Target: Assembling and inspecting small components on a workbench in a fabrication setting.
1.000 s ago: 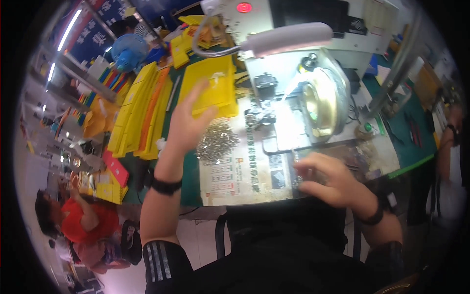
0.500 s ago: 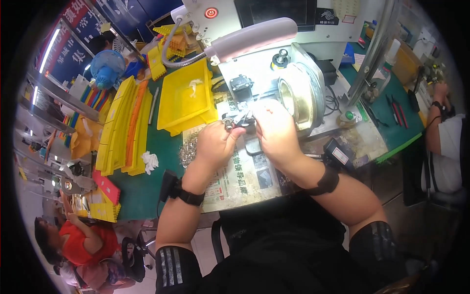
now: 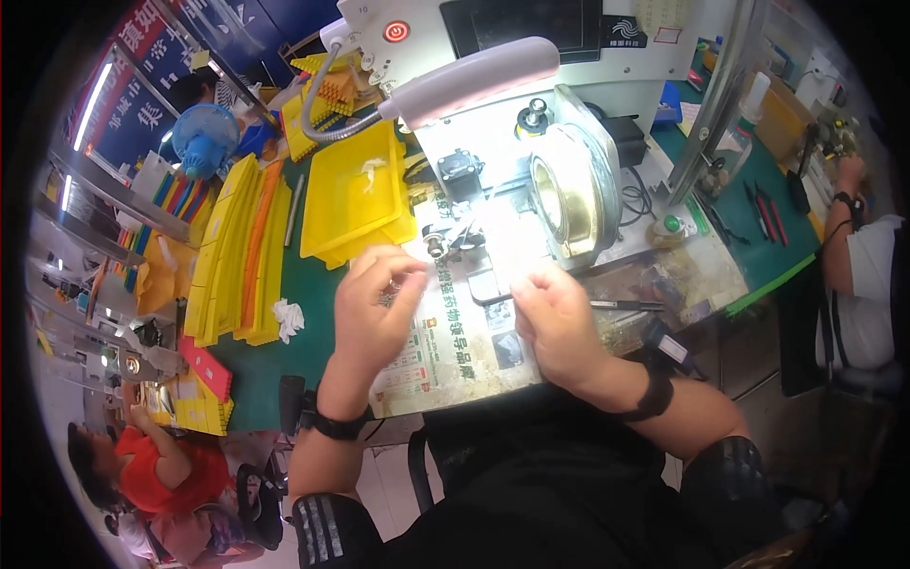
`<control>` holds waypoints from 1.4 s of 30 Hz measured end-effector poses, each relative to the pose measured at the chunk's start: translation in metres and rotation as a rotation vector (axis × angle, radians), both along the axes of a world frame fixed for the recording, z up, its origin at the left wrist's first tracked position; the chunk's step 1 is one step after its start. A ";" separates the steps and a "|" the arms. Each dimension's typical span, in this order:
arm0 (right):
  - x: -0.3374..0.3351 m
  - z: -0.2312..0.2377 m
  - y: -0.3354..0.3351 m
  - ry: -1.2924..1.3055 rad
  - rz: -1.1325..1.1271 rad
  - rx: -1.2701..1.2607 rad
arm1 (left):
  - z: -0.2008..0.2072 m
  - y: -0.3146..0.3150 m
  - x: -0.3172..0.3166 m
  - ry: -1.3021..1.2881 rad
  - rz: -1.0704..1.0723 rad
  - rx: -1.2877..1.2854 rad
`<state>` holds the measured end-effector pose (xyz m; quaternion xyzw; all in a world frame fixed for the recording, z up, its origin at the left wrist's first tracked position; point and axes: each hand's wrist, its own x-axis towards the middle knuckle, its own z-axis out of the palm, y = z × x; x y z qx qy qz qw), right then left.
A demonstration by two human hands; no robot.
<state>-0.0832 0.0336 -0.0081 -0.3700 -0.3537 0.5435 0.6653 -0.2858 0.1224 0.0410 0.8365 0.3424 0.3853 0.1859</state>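
My left hand (image 3: 372, 308) hovers over the pile of small metal pieces (image 3: 387, 292) left of the machine. Its fingers are loosely curled, with the thumb apart from them and nothing visible between. Most of the pile is hidden beneath that hand. My right hand (image 3: 559, 322) is closed, thumb against fingers, in front of the machine's lit platform; anything in its pinch is too small to make out. Between and beyond the hands stands a small metal clamp (image 3: 438, 245) beside a black motor block (image 3: 460, 174). Right of these is a round brass-coloured wheel (image 3: 559, 204).
A yellow bin (image 3: 346, 223) stands behind my left hand, with stacked yellow trays (image 3: 223, 251) farther left. A white lamp (image 3: 474, 85) overhangs the machine. Black tweezers (image 3: 626, 305) lie right of my right hand. Red-handled pliers (image 3: 766, 213) lie farther right. Co-workers sit on both sides.
Both hands have drawn back from the clamp and moved apart. My left hand went left and nearer, over the metal pieces; my right hand came down toward me.
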 end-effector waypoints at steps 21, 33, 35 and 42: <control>0.032 0.040 -0.011 -0.940 -0.294 0.426 | -0.016 -0.025 0.063 -0.226 -0.096 0.098; 0.034 0.037 0.003 -1.204 -0.475 0.616 | -0.014 -0.026 0.066 -0.241 -0.163 0.172; 0.039 0.039 -0.001 -1.251 -0.488 0.592 | -0.012 -0.029 0.074 -0.182 -0.115 0.167; 0.048 0.027 -0.022 -1.160 -0.371 0.549 | -0.016 -0.030 0.072 -0.128 -0.089 0.310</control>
